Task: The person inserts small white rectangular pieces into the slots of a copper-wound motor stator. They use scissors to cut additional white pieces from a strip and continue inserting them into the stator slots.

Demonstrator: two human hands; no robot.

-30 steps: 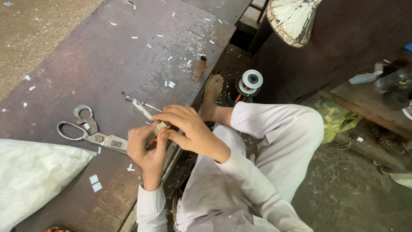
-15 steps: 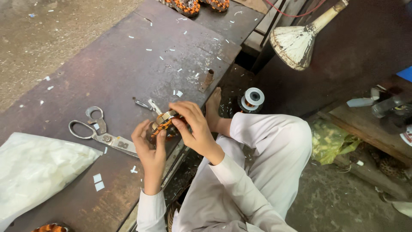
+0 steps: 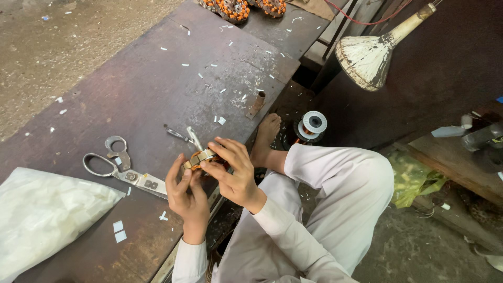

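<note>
Left of you lie the scissors (image 3: 126,170), untouched. Your left hand (image 3: 186,194) and right hand (image 3: 233,173), both curled shut on the small wound coil (image 3: 201,157), have lifted it closer since 1 second ago, keeping your grip secure.

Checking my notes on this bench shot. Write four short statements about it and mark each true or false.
1. Both the left hand and right hand hold the small wound coil part. True.
2. The scissors are in the right hand. False: they lie on the bench.
3. A white bag lies at the bench's near left. True.
4. The lamp shade rests on the bench. False: it hangs beside it.
</note>
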